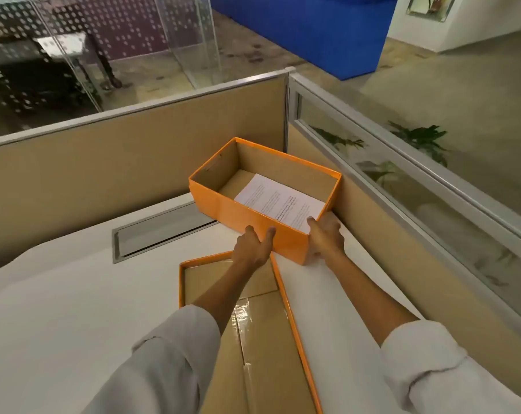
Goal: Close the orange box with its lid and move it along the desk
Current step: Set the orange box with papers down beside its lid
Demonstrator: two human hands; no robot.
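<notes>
An open orange box (223, 204) stands in the far right corner of the white desk (74, 294), with a printed sheet of paper (278, 201) lying inside. My left hand (253, 243) presses against its near long side, thumb at the rim. My right hand (324, 234) grips the near right corner, fingers down the outside and thumb over the rim. The orange lid (283, 294) lies upside down on the desk just in front of the box, under my forearms, its brown inside facing up.
Beige partition walls (133, 162) close the desk at the back and on the right (387, 243), tight against the box. A grey cable slot (160, 231) is set into the desk left of the box. Plants (417, 138) show behind the right glass panel.
</notes>
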